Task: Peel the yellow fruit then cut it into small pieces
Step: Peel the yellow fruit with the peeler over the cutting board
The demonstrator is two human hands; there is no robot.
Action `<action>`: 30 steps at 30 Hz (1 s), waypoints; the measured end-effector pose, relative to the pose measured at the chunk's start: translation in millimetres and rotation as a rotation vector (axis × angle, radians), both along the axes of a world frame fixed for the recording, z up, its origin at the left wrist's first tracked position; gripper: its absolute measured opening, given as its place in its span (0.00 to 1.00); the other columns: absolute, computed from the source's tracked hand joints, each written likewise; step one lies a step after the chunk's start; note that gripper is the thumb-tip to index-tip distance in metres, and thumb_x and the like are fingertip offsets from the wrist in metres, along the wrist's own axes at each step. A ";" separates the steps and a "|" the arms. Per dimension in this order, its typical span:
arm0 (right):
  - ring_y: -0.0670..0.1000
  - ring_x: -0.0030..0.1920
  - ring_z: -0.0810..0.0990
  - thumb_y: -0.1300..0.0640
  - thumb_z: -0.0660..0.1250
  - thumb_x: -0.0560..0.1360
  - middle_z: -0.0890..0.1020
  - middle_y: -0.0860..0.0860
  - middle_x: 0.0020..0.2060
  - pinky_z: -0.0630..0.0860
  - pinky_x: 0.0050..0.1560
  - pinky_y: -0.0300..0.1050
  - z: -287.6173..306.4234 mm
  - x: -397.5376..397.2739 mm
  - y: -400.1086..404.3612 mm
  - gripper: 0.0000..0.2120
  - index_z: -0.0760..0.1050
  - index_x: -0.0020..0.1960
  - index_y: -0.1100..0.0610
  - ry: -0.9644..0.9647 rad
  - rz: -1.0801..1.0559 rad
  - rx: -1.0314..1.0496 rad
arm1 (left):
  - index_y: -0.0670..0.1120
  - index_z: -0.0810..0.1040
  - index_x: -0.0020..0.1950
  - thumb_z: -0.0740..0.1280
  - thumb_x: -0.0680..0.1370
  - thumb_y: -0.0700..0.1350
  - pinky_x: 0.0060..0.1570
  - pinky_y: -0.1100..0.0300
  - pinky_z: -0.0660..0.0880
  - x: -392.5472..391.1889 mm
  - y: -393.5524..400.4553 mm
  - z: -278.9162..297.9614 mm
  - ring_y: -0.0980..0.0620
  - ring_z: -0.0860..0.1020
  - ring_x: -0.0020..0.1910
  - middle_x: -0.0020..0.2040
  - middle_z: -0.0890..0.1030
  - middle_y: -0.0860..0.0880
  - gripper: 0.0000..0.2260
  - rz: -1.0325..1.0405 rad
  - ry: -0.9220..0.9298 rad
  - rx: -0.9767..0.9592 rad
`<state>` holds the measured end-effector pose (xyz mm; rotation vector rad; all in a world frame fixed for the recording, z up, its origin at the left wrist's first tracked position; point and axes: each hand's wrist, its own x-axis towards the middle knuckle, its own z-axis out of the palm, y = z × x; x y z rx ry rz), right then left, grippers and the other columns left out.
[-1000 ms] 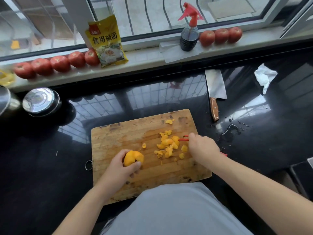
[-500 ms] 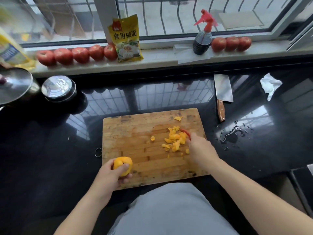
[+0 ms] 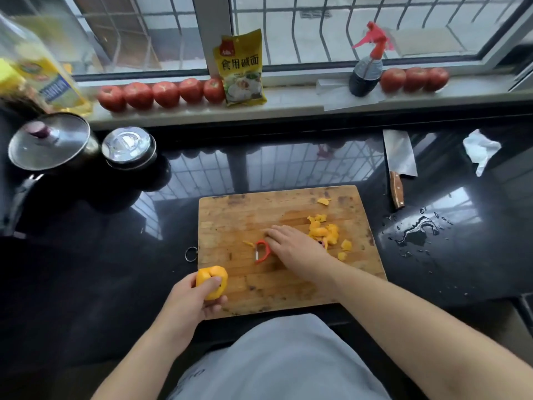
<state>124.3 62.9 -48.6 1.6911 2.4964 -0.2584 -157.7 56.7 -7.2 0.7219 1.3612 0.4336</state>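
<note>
Left hand [image 3: 190,301] grips the wet, likely slippery fruit [image 3: 211,282] at the board's [image 3: 230,215] near-left corner; right hand [image 3: 294,246] rests flat beside the peeler [image 3: 263,251].

We see the yellow fruit [image 3: 212,281] at the cutting board's [image 3: 239,215] near-left corner, a red peeler [image 3: 263,251] mid-board, peel scraps [image 3: 324,232] heaped toward its right.

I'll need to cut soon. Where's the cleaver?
In the head view, the cleaver lies on the black counter to the right, just beyond the cutting board's far right corner, handle toward the person.
</note>
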 end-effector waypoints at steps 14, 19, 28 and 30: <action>0.60 0.63 0.75 0.67 0.68 0.73 0.73 0.56 0.67 0.79 0.60 0.58 40.8 60.1 -18.3 0.29 0.66 0.72 0.56 0.012 -0.155 0.079 | 0.45 0.83 0.61 0.72 0.81 0.45 0.44 0.52 0.82 -7.0 17.6 -6.1 0.45 0.87 0.45 0.55 0.85 0.40 0.10 -0.010 -0.069 -0.025; 0.53 0.41 0.78 0.40 0.51 0.83 0.79 0.46 0.43 0.68 0.33 0.49 49.5 46.5 -17.6 0.09 0.63 0.55 0.44 0.328 -0.655 -0.073 | 0.46 0.83 0.60 0.73 0.80 0.45 0.41 0.55 0.82 5.0 25.7 -4.2 0.44 0.87 0.45 0.54 0.86 0.41 0.09 -0.018 -0.099 -0.036; 0.53 0.46 0.75 0.50 0.54 0.85 0.75 0.48 0.48 0.73 0.43 0.52 30.3 39.9 -39.0 0.10 0.72 0.55 0.51 0.230 -0.923 -0.065 | 0.45 0.81 0.61 0.72 0.81 0.46 0.42 0.55 0.82 18.1 24.6 -1.7 0.45 0.87 0.45 0.53 0.84 0.42 0.10 -0.009 -0.108 -0.045; 0.52 0.45 0.75 0.49 0.55 0.85 0.75 0.46 0.45 0.71 0.41 0.49 29.9 46.8 -42.4 0.10 0.73 0.53 0.50 0.308 -0.926 -0.003 | 0.46 0.82 0.61 0.72 0.81 0.46 0.43 0.55 0.83 14.0 22.2 -2.2 0.45 0.87 0.45 0.53 0.85 0.42 0.10 -0.010 -0.104 -0.042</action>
